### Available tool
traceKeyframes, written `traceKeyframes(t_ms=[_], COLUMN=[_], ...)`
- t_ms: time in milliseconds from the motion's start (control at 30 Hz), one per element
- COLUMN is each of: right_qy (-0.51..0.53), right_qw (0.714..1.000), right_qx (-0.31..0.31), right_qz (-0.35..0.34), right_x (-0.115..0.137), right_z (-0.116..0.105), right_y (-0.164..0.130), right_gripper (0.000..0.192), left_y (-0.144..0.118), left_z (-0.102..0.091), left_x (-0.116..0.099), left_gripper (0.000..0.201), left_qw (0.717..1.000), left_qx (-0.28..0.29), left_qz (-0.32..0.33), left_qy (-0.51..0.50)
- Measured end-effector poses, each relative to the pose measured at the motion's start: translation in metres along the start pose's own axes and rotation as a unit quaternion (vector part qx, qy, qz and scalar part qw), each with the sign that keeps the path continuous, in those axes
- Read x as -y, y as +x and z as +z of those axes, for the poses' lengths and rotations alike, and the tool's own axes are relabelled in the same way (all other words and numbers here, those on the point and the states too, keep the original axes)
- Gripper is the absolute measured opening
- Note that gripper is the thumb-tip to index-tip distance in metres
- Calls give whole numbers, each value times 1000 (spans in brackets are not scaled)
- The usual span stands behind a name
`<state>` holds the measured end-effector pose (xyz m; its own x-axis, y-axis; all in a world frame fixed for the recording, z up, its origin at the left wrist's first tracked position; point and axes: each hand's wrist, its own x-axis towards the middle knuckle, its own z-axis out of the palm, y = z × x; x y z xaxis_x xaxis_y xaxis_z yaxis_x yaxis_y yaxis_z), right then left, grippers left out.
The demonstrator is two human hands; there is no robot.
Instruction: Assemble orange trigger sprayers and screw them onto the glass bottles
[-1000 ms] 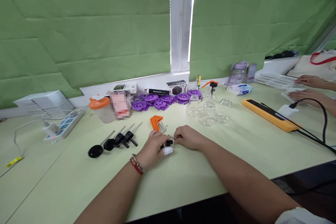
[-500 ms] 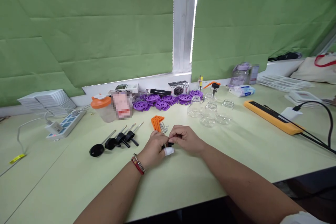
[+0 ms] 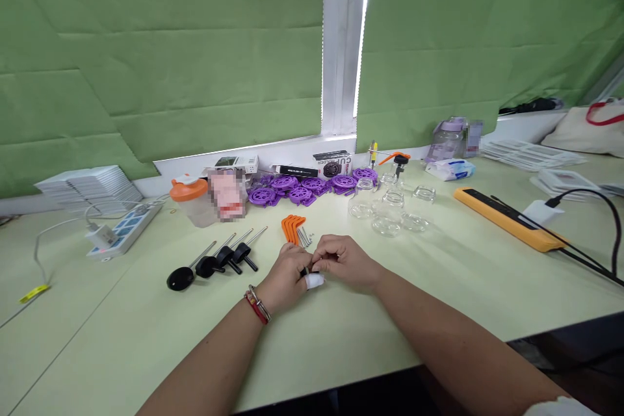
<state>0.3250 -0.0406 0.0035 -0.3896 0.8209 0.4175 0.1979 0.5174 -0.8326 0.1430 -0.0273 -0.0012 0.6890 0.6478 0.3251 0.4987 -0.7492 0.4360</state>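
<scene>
My left hand (image 3: 286, 276), with a white wrap on its thumb, is closed around a small black part (image 3: 305, 271); most of it is hidden by the fingers. Pinched against that same part are the fingertips of my right hand (image 3: 345, 261). Just beyond the hands lie several orange angled handles (image 3: 292, 229), with metal screws (image 3: 305, 237) and tiny pale bits beside them. Left of my left hand, several black round pieces with metal rods (image 3: 225, 259) rest in a row.
Purple wheel-patterned pieces (image 3: 301, 195) are heaped at the back, before a cup holder box (image 3: 332, 165). Clear glass jars and lids (image 3: 387, 224) stand right of them. An orange-lidded cup (image 3: 189, 198) and a white power strip (image 3: 125, 234) are left; an orange power strip (image 3: 507, 220) is right.
The fingers of my right hand have shifted slightly on the black part, which now shows a little differently between the hands. Everything on the table stays where it was.
</scene>
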Motion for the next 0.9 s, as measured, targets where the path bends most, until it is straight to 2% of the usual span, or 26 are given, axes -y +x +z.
traceKeyframes(t_ms=[433, 500, 633, 767, 900], right_qy=[17, 3, -94, -228, -306], right_qw=[1000, 1000, 991, 965, 941], right_qx=[-2, -24, -85, -26, 25], right_qz=[3, 6, 52, 127, 141], right_x=[-1, -5, -17, -26, -26], right_z=[-2, -4, -9, -9, -7], right_y=[1, 3, 5, 5, 5], right_gripper=[4, 9, 14, 23, 27], left_y=[0, -1, -1, 0, 0], left_z=[-1, -1, -2, -2, -2], left_x=[0, 0, 1, 0, -1], left_gripper=[23, 19, 15, 15, 14], left_qw=[1000, 1000, 1000, 1000, 1000], left_qx=[5, 7, 8, 9, 10], left_qz=[-5, -6, -6, -5, -9], left_qy=[-1, -4, -14, -14, -18])
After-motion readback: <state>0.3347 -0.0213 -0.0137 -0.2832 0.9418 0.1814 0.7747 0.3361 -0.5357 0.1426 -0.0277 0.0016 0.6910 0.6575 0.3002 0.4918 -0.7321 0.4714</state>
